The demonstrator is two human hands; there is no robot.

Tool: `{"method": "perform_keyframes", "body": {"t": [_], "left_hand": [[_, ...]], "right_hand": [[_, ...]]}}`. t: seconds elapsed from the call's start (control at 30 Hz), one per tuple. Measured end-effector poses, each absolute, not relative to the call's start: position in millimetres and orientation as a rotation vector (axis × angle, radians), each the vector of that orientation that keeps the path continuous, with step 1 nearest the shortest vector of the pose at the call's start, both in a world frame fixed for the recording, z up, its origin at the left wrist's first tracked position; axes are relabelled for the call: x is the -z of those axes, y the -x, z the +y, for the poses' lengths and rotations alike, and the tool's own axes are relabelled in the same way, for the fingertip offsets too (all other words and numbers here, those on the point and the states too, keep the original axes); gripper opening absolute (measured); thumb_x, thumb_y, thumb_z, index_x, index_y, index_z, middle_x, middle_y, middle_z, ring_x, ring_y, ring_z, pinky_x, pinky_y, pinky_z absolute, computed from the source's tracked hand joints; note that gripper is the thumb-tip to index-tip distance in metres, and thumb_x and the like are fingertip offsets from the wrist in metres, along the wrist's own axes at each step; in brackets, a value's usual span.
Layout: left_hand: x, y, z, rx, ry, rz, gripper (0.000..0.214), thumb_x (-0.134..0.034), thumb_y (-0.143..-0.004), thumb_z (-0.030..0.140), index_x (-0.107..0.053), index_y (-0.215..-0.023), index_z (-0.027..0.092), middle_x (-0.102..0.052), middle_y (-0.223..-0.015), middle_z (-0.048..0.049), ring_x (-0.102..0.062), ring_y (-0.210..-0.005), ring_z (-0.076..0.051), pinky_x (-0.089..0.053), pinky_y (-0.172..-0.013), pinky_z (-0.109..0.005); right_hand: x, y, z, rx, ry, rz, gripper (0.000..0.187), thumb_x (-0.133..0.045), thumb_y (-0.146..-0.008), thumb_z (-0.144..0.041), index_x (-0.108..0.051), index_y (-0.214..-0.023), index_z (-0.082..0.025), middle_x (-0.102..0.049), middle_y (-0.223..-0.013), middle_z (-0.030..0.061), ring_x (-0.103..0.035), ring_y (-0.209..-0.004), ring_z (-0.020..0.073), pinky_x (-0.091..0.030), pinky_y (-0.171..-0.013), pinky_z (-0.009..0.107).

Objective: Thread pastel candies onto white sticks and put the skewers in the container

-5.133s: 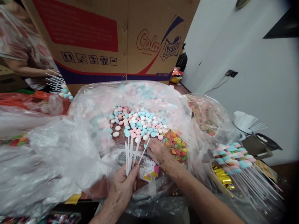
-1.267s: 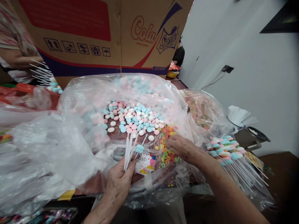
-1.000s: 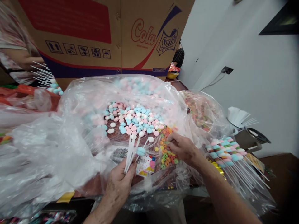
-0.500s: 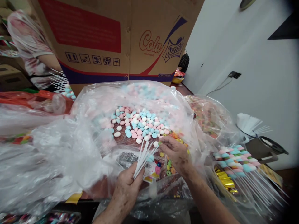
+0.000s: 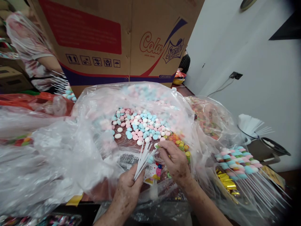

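Note:
My left hand is closed around a fanned bunch of white sticks, their tips pointing up and away. A light blue candy sits partway along one of the right-hand sticks. At that stick's tip, my right hand pinches a small green candy; whether the stick passes through it I cannot tell. Beyond both hands, pink, blue and white candies spill from a clear plastic bag. Yellow, orange and green ring candies lie just past my right hand.
A large cardboard box stands behind the bag. On the right are finished candy skewers, gold ties and a container of white sticks. Crumpled plastic covers the left. Another person's arm shows at far left.
My right hand has moved slightly left and down, bringing the green candy to the stick's tip. More ring candies show behind it. My left hand and its sticks are nearly still.

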State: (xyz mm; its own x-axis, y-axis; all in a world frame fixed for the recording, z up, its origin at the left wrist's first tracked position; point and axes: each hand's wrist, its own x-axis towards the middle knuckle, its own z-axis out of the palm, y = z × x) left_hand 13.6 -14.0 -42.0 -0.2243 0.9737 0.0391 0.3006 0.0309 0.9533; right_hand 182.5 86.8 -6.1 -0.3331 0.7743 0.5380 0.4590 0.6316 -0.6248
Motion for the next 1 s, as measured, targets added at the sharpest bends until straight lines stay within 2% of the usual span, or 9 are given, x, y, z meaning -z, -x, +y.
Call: {"method": "perform_keyframes", "body": {"t": [0.07, 0.2, 0.33, 0.4, 0.5, 0.6, 0.73, 0.87, 1.0], "left_hand": [[41, -14, -14, -1.234, -1.304, 1.576, 0.032, -0.053, -0.089, 0.037, -0.080, -0.097, 0.021, -0.072, -0.066, 0.0007, -0.064, -0.063, -0.020, -0.051, -0.061, -0.026], [37, -14, -14, -1.256, -1.293, 1.474, 0.028, -0.055, -0.089, 0.034, -0.079, -0.096, 0.021, -0.077, -0.078, -0.0014, -0.067, -0.071, -0.021, -0.053, -0.067, -0.025], [35, -15, -14, -1.241, -1.275, 1.494, 0.027, -0.055, -0.089, 0.034, -0.078, -0.093, 0.019, -0.076, -0.076, -0.0021, -0.064, -0.066, -0.020, -0.051, -0.063, -0.025], [35, -15, -14, -1.220, -1.277, 1.509, 0.027, -0.055, -0.090, 0.034, -0.078, -0.088, 0.019, -0.074, -0.073, -0.0020, -0.062, -0.064, -0.020, -0.049, -0.060, -0.025], [34, -15, -15, -1.206, -1.273, 1.516, 0.027, -0.055, -0.089, 0.034, -0.076, -0.080, 0.019, -0.072, -0.071, -0.0017, -0.061, -0.063, -0.020, -0.046, -0.059, -0.025], [35, -15, -16, -1.230, -1.233, 1.525, 0.027, -0.056, -0.088, 0.035, -0.075, -0.079, 0.018, -0.069, -0.066, -0.0008, -0.059, -0.062, -0.019, -0.045, -0.058, -0.025], [37, -15, -16, -1.283, -1.160, 1.554, 0.030, -0.058, -0.086, 0.038, -0.069, -0.065, 0.019, -0.064, -0.061, -0.0003, -0.057, -0.063, -0.020, -0.045, -0.060, -0.026], [43, -14, -17, -1.271, -1.123, 1.542, 0.027, -0.060, -0.085, 0.040, -0.072, -0.073, 0.019, -0.055, -0.055, 0.0028, -0.051, -0.054, -0.017, -0.042, -0.053, -0.025], [55, -14, -16, -1.312, -0.988, 1.533, 0.029, -0.063, -0.085, 0.044, -0.072, -0.081, 0.018, -0.053, -0.055, 0.0042, -0.048, -0.051, -0.015, -0.040, -0.049, -0.023]], "right_hand": [[7, -184, 87, -0.621, 1.013, -1.923, 0.018, -0.053, -0.092, -0.023, -0.070, -0.097, -0.023, -0.074, -0.100, 0.0054, -0.068, -0.094, 0.0193, -0.053, -0.089, 0.032], [9, -187, 94, -1.031, 1.064, -1.700, 0.015, -0.061, -0.087, -0.032, -0.071, -0.089, -0.022, -0.072, -0.088, 0.0036, -0.065, -0.076, 0.0170, -0.054, -0.072, 0.030], [7, -190, 101, -1.234, 1.045, -1.575, 0.016, -0.069, -0.079, -0.035, -0.072, -0.085, -0.020, -0.069, -0.079, 0.0022, -0.060, -0.070, 0.0151, -0.050, -0.064, 0.026], [4, -191, 102, -1.261, 1.030, -1.592, 0.014, -0.070, -0.078, -0.032, -0.073, -0.085, -0.021, -0.068, -0.077, 0.0011, -0.059, -0.070, 0.0143, -0.048, -0.063, 0.025], [1, -190, 99, -1.311, 0.945, -1.754, 0.011, -0.071, -0.078, -0.028, -0.076, -0.085, -0.021, -0.071, -0.083, 0.0016, -0.063, -0.076, 0.0156, -0.050, -0.070, 0.027], [4, -186, 91, -1.288, 0.874, -1.927, 0.014, -0.068, -0.082, -0.027, -0.078, -0.090, -0.022, -0.072, -0.087, 0.0026, -0.065, -0.081, 0.0166, -0.051, -0.078, 0.029], [8, -182, 82, -1.252, 0.918, -1.965, 0.020, -0.065, -0.085, -0.027, -0.079, -0.098, -0.023, -0.073, -0.089, 0.0021, -0.066, -0.083, 0.0166, -0.051, -0.079, 0.028], [-3, -197, 97, -1.158, 1.092, -1.793, 0.035, -0.061, -0.089, -0.036, -0.069, -0.120, -0.021, -0.073, -0.099, 0.0036, -0.067, -0.082, 0.0179, -0.052, -0.075, 0.030], [-18, -221, 125, -0.654, 1.339, -1.996, 0.023, -0.051, -0.091, -0.030, -0.071, -0.098, -0.021, -0.072, -0.095, 0.0040, -0.063, -0.085, 0.0190, -0.047, -0.077, 0.030]]}}
